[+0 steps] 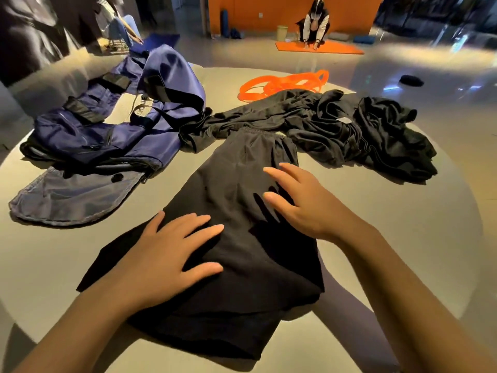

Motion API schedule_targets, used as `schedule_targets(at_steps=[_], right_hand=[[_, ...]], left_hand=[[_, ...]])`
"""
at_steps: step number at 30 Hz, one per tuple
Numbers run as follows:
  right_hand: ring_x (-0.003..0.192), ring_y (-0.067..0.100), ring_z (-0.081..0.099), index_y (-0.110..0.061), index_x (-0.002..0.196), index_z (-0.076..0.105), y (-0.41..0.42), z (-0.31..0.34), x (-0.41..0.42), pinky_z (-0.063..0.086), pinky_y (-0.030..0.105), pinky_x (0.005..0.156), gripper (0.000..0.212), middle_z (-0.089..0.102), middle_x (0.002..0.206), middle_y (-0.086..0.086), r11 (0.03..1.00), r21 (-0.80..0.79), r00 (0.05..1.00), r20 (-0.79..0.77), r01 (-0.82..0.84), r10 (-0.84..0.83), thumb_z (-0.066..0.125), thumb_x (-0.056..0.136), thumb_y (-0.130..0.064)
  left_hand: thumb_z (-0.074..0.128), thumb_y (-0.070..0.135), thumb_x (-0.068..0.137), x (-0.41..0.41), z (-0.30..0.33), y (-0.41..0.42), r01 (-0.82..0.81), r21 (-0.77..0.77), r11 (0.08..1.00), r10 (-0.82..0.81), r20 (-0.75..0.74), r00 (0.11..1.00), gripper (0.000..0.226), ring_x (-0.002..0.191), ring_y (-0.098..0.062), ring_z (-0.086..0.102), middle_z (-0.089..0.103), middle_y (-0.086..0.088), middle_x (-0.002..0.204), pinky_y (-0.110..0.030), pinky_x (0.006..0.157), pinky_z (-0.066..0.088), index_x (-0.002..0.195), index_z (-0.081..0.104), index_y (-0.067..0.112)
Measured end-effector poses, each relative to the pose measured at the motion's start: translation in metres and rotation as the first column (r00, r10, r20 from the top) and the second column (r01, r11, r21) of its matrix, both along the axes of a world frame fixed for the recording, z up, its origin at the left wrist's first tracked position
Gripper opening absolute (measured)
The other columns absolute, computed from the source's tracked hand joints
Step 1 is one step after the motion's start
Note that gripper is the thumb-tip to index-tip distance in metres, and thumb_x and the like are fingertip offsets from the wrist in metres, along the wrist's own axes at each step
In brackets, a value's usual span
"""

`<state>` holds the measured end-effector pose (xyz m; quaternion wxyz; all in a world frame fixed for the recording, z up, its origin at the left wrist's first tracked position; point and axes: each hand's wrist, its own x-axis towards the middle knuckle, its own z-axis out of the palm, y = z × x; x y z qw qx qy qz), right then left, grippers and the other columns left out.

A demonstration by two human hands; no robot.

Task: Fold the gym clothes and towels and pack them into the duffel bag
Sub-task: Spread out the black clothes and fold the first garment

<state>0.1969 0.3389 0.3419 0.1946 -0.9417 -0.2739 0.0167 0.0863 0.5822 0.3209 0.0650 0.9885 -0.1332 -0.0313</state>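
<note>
Single head-worn wide-angle view, looking forward and steeply down from close above the round pale grey table (403, 238); room floor visible beyond the far edge. No second view.

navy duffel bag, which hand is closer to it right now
Left. The left hand presses flat on the black shorts just below the navy duffel bag; the right hand is farther right, across the shorts.

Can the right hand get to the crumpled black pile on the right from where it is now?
Probably yes. The right hand hovers open over the shorts, and only bare table lies between it and the pile; nothing blocks the way.
</note>
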Motion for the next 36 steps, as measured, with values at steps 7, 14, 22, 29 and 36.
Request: schedule_targets(at_steps=[7, 14, 22, 29, 36], right_hand=[[0.147, 0.02, 0.003, -0.033, 0.152, 0.01, 0.003, -0.057, 0.061, 0.005, 0.04, 0.12, 0.065, 0.001, 0.161, 0.003, 0.984, -0.103, 0.99, 0.005, 0.142, -0.143, 0.028, 0.096, -0.059], [0.14, 0.026, 0.023, -0.024, 0.136, 0.047, 0.01, -0.045, 0.08, 0.023, 0.051, 0.113, 0.061, 0.03, 0.152, 0.009, 0.983, -0.051, 0.959, 0.234, 0.177, -0.16, 0.021, 0.094, -0.06], [0.147, 0.028, 0.003, -0.029, 0.153, 0.012, 0.059, -0.058, 0.148, 0.001, 0.052, 0.117, 0.067, 0.01, 0.16, 0.009, 0.949, -0.158, 0.961, 0.078, 0.273, -0.264, 0.021, 0.096, -0.062], [0.147, 0.024, 0.006, -0.028, 0.152, 0.017, 0.058, -0.066, 0.153, -0.001, 0.05, 0.117, 0.063, 0.015, 0.159, 0.006, 0.952, -0.103, 0.944, 0.201, 0.287, -0.263, 0.024, 0.097, -0.058], [0.137, 0.027, 0.035, -0.016, 0.13, 0.056, 0.048, -0.05, 0.074, 0.02, 0.055, 0.114, 0.048, 0.043, 0.146, 0.011, 0.992, 0.128, 0.895, 0.443, 0.0, -0.057, 0.041, 0.094, -0.044]], left_hand=[[0.019, 0.073, 0.093, 0.017, -0.032, -0.041, 0.131, 0.127, 0.983, -0.14, 0.06, 0.988, 0.067, 0.14, -0.018, 0.028, 0.04, 0.003, 0.151, -0.053, 0.101, 0.02, 0.146, 0.035, 0.036], [0.024, 0.081, 0.086, 0.02, -0.037, -0.037, 0.171, 0.152, 0.973, -0.182, 0.065, 0.981, 0.075, 0.136, -0.019, 0.036, 0.041, 0.003, 0.149, -0.049, 0.098, 0.024, 0.145, 0.036, 0.037], [0.022, 0.082, 0.085, 0.025, -0.04, -0.036, 0.217, 0.186, 0.958, -0.221, 0.002, 0.975, 0.078, 0.134, -0.023, 0.036, 0.045, -0.001, 0.147, -0.052, 0.094, 0.026, 0.144, 0.041, 0.035], [0.021, 0.084, 0.083, 0.021, -0.036, -0.037, 0.184, 0.167, 0.969, -0.183, -0.023, 0.983, 0.079, 0.136, -0.025, 0.039, 0.042, -0.002, 0.149, -0.05, 0.097, 0.024, 0.144, 0.039, 0.037], [0.017, 0.086, 0.082, 0.019, -0.028, -0.04, 0.168, 0.086, 0.982, -0.164, -0.053, 0.985, 0.077, 0.148, -0.021, 0.007, 0.007, 0.003, 0.161, -0.053, 0.109, 0.004, 0.148, 0.012, 0.047]])
